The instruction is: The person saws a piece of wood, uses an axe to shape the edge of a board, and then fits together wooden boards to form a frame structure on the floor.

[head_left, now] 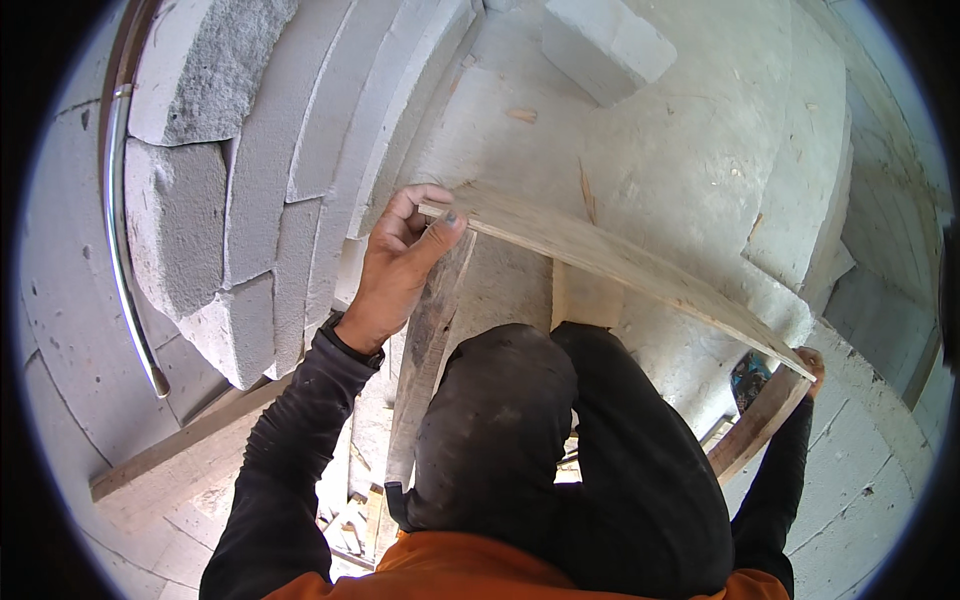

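A plywood board (620, 255) stretches across in front of my bent knees, sloping down toward the right. My left hand (395, 265) pinches its left corner, thumb on the near edge and fingers curled round the far side. At the opposite end my right hand (813, 370) grips the corner; much of that hand is hidden behind the wood. Under the left end runs a weathered wooden post (428, 350), beside my left knee. Another piece of timber (762, 420) meets the board's right end and slants down toward my leg. Whether either piece is fastened to the board, I cannot tell.
Stacked pale concrete blocks (262, 190) fill the left side. A shiny metal tube (120, 230) leans there. One loose block (608, 48) lies at the far side, with wood splinters (586, 190) on the grey surface. A timber beam (185, 440) sits lower left.
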### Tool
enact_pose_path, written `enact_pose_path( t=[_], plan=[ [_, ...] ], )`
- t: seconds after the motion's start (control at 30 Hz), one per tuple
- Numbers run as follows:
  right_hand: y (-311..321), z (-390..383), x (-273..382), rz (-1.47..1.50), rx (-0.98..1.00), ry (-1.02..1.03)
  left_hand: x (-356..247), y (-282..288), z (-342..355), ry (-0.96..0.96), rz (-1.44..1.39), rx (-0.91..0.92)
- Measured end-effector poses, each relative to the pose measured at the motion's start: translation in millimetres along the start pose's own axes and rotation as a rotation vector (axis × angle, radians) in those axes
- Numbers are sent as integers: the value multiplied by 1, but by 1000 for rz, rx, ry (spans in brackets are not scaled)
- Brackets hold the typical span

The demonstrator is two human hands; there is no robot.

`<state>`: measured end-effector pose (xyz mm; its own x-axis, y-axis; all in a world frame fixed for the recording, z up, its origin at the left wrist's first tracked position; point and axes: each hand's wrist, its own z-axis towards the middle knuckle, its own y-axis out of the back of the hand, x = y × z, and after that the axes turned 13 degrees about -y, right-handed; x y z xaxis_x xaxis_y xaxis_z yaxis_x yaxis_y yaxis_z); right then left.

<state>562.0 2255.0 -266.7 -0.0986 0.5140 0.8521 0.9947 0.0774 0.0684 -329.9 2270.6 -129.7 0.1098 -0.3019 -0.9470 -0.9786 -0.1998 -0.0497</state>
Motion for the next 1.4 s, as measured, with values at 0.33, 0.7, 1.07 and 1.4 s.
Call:
enact_pose_path(
  t=[0.33,0.7,1.07,1.4],
  plan=[
    [-370,127,217,-604,267,-175,-10,5,-6,51,-103,-64],
    [-404,165,125,-1361,369,-181,-11,18,-1,73,-165,61],
    [-522,137,236,-428,565,-325,-7,23,6,136,-213,79],
    [-637,97,270,-135,779,-305,-4,38,13,167,-267,130]
  ],
)
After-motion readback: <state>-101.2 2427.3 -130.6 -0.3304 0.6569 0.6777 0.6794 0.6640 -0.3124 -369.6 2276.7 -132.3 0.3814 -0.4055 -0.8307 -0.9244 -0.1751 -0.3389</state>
